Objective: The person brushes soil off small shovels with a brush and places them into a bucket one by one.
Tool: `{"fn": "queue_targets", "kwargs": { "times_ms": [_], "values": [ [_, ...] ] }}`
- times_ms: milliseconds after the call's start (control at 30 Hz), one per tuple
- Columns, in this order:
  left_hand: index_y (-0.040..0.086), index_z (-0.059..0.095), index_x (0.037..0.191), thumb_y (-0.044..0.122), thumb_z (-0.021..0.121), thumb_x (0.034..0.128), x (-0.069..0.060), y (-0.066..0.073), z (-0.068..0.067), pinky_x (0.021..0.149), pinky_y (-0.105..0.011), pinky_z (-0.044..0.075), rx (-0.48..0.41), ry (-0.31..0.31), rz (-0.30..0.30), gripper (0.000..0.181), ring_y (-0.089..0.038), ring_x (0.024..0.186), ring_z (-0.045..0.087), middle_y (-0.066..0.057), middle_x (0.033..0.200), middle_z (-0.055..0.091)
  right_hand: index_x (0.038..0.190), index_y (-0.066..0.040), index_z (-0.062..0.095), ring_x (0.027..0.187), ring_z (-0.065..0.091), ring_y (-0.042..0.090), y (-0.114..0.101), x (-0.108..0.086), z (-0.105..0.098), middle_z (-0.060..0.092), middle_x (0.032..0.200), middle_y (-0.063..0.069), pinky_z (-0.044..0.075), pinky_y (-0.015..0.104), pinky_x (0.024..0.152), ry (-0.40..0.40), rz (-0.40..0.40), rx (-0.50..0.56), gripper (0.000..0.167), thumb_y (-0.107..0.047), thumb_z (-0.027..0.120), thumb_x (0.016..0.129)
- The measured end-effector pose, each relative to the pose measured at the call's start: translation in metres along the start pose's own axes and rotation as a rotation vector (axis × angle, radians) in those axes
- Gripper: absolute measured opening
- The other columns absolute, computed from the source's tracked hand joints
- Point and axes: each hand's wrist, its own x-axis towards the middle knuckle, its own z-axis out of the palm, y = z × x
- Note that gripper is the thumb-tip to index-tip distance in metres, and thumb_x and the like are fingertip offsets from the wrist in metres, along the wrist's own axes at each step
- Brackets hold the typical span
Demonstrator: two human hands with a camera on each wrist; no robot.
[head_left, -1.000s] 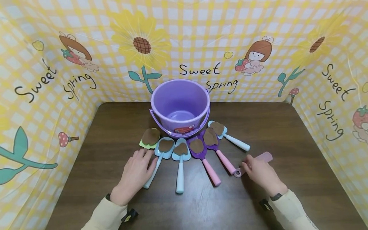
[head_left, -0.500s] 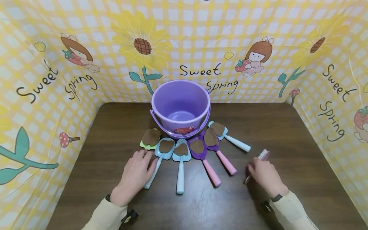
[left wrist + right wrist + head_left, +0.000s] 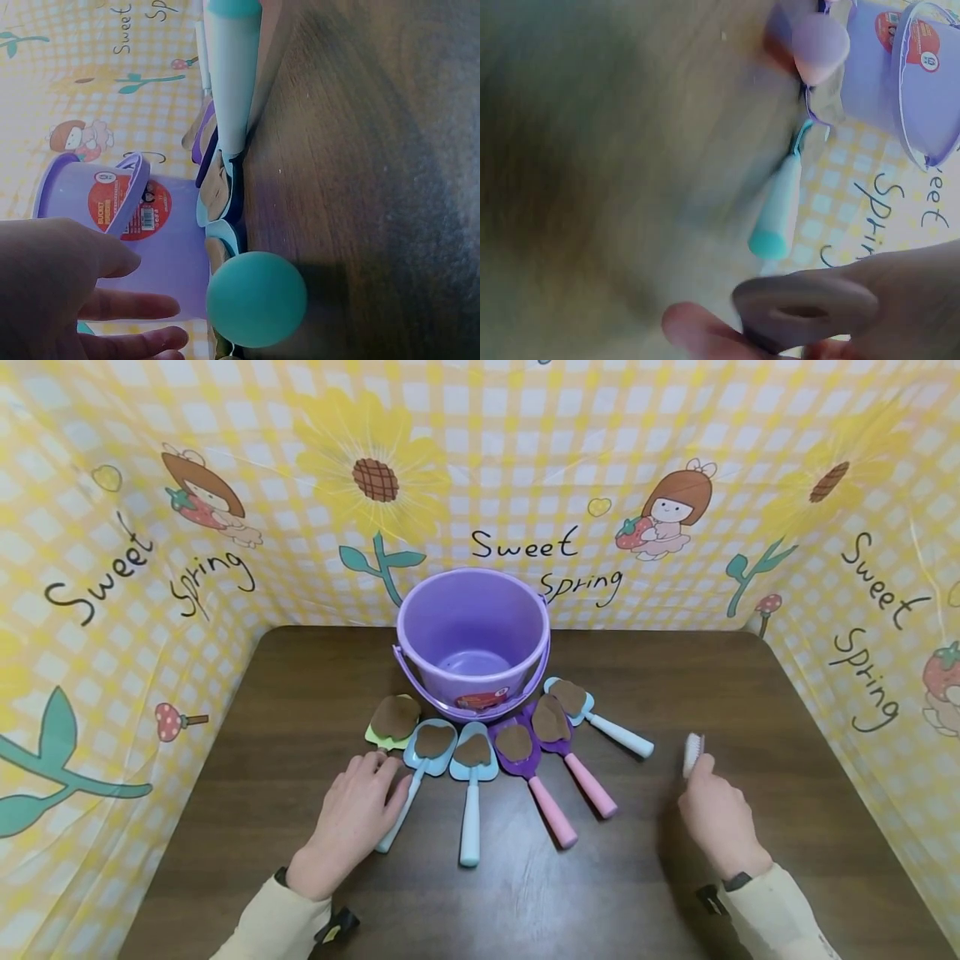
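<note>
My right hand [image 3: 720, 814] grips a small brush [image 3: 692, 754] with white bristles above the right side of the table. In the right wrist view its handle end with a hole [image 3: 761, 307] shows beside the fingers. My left hand [image 3: 356, 818] lies over the handle of a green toy shovel [image 3: 382, 740], its thumb near a blue shovel [image 3: 415, 793]. In the left wrist view its fingers [image 3: 139, 304] are loosely extended, holding nothing visible. Brown material covers the scoops of the shovels. The green shovel's handle is mostly hidden in the head view.
A purple bucket [image 3: 438, 681] stands behind the fan of shovels, its handle lowered in front. Another blue shovel [image 3: 470, 827], two purple shovels with pink handles [image 3: 553, 814] and a pale blue-handled one [image 3: 618, 734] lie on the table. Checked cloth [image 3: 517, 443] surrounds the back and sides.
My right hand has lifted the brush and moved slightly right, turning it until its bristle end points away from me. My left hand and the shovels have stayed in place.
</note>
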Motion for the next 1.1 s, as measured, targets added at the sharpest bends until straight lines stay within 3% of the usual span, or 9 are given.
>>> {"fn": "queue_targets", "kwargs": {
  "times_ms": [133,267,567,833,967,1100],
  "values": [
    [0.002,0.074,0.105,0.019,0.077,0.0939,0.0,0.001,0.0,0.065,-0.045,0.05,0.003,0.002,0.006,0.021,-0.032,0.084,0.058,-0.015,0.1,0.067,0.101,0.016,0.036,0.056,0.06,0.048,0.002,0.0,-0.006,0.057,0.074,0.035,0.049,0.061,0.05,0.143,-0.055,-0.009,0.023,0.006,0.053,0.089],
    [0.002,0.075,0.103,0.019,0.078,0.0932,0.0,0.001,0.001,0.064,-0.044,0.049,0.0,0.011,0.016,0.02,-0.031,0.083,0.058,-0.014,0.098,0.067,0.099,0.015,0.037,0.056,0.059,0.048,0.002,0.002,-0.012,0.055,0.072,0.033,0.048,0.062,0.05,0.215,-0.086,-0.002,0.021,0.008,0.054,0.089],
    [0.003,0.075,0.103,0.019,0.078,0.0926,-0.001,0.002,0.0,0.064,-0.042,0.049,-0.006,-0.002,0.016,0.019,-0.03,0.084,0.058,-0.013,0.098,0.066,0.098,0.016,0.041,0.054,0.055,0.041,0.004,0.004,-0.015,0.05,0.074,0.03,0.049,0.059,0.048,0.264,-0.117,-0.025,0.022,0.008,0.06,0.09],
    [0.004,0.074,0.101,0.021,0.077,0.094,-0.003,0.005,0.0,0.061,-0.041,0.047,0.016,-0.019,0.015,0.018,-0.029,0.08,0.056,-0.011,0.095,0.061,0.091,0.007,0.04,0.05,0.053,0.043,0.006,0.002,-0.013,0.05,0.07,0.024,0.043,0.059,0.043,0.29,-0.107,-0.027,0.017,0.004,0.057,0.089],
    [0.003,0.074,0.102,0.02,0.078,0.0928,-0.002,0.01,0.001,0.061,-0.041,0.047,0.026,-0.006,0.053,0.02,-0.029,0.084,0.057,-0.01,0.092,0.061,0.089,0.003,0.04,0.046,0.051,0.039,0.005,0.002,-0.01,0.049,0.066,0.018,0.041,0.057,0.04,0.332,-0.121,-0.01,0.017,0.001,0.057,0.089],
    [0.003,0.073,0.097,0.019,0.079,0.0917,0.005,0.019,0.002,0.066,-0.041,0.048,0.035,0.029,0.156,0.018,-0.028,0.082,0.058,-0.008,0.084,0.063,0.094,0.003,0.039,0.043,0.047,0.03,0.005,0.002,-0.009,0.046,0.058,0.01,0.038,0.048,0.037,0.35,-0.132,0.017,0.022,-0.002,0.061,0.093]
  ]
}}
